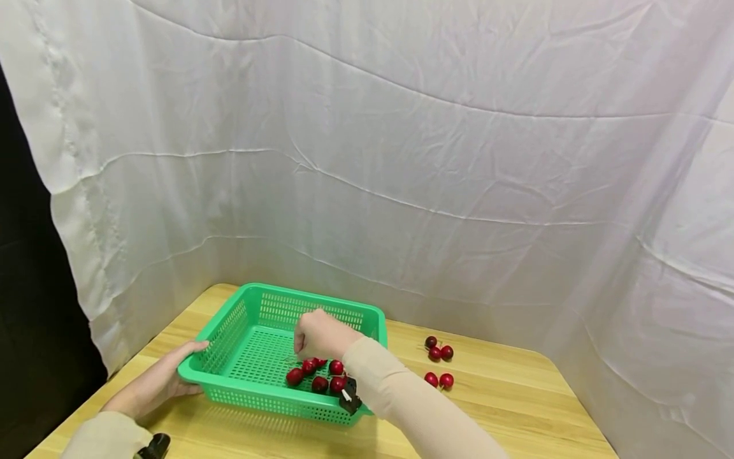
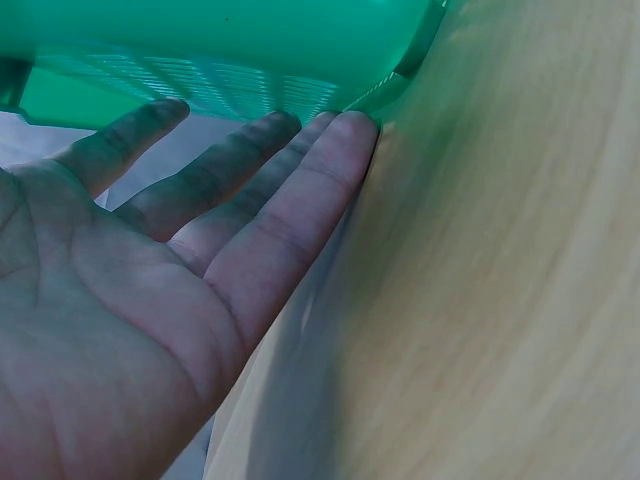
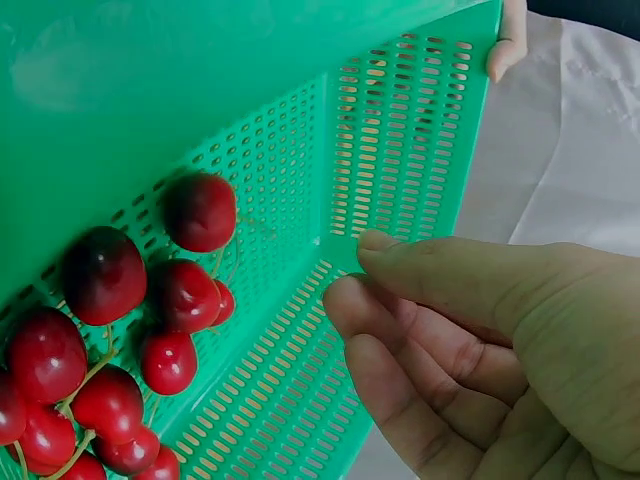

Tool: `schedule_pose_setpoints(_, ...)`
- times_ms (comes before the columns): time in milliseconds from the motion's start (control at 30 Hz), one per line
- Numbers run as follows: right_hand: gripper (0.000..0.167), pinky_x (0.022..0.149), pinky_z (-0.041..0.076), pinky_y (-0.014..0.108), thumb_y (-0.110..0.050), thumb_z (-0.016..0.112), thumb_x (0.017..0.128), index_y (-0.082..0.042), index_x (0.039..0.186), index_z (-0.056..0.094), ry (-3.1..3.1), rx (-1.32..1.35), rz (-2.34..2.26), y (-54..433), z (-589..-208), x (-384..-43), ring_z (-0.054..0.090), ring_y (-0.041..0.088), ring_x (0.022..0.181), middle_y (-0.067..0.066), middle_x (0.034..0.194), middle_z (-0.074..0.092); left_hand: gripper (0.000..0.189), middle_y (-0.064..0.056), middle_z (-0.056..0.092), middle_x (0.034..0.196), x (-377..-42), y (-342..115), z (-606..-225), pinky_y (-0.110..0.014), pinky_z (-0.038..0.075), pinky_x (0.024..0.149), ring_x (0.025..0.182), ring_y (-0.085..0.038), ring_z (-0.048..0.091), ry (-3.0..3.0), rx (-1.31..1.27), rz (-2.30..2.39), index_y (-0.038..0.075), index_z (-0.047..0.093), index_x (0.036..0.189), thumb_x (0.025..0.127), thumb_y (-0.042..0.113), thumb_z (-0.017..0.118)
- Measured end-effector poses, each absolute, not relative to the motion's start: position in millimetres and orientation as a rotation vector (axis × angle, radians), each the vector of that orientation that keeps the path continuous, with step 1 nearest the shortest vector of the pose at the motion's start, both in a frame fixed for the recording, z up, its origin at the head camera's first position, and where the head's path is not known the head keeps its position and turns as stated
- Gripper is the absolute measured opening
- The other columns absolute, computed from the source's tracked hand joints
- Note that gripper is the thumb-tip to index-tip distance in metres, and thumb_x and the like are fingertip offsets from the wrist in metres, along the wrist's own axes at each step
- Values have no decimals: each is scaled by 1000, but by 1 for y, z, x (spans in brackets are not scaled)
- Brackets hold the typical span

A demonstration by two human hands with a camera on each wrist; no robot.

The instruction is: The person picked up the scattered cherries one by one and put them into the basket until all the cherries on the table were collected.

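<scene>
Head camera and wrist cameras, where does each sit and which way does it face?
Head: worn on the head, facing forward and down at the basket and cherries; left hand, right hand and sleeves show.
Left wrist: on that wrist, facing along the fingers to the basket's outside and the table; only the left hand shows.
Right wrist: on that wrist, facing into the basket; the right hand shows, with part of the left hand beyond.
Shared: head and right wrist both show cherries inside the basket.
</scene>
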State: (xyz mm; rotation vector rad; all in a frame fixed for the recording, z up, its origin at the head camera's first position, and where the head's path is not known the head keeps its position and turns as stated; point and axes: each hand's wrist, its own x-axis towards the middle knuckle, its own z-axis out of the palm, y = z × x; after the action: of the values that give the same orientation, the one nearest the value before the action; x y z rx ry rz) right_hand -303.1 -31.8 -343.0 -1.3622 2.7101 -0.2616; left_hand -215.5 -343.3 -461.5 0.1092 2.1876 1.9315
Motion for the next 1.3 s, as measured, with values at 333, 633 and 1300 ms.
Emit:
schedule_pose_setpoints(333, 9, 67, 51, 13, -8, 83, 94, -13, 86, 83, 2686, -1333, -362, -12, -329, -304, 57, -1, 65, -8, 80, 75, 82, -39, 38, 160, -217, -339, -461, -46, 56, 105, 127, -21, 65, 2234, 23, 1919, -10, 4, 167, 114, 47, 31)
schedule_pose_setpoints(633, 9, 68, 54, 16, -10, 83, 94, -13, 87, 81, 2687, -1316, -478, 18, -319, -308, 63, 1, 65, -4, 79, 77, 81, -27, 54, 149, -217, -342, -461, -39, 55, 102, 118, -12, 67, 2201, 95, 1923, -13, 3, 165, 115, 45, 29)
schedule_pose_setpoints(1300, 8, 70, 60, 25, -15, 82, 96, -15, 88, 82, 2760, -1228, -598, 86, -315, -325, 75, 15, 76, -3, 82, 80, 79, -26, 53, 148, -217, -349, -464, -40, 56, 104, 120, -12, 66, 2163, 199, 1902, -17, 1, 163, 117, 44, 23)
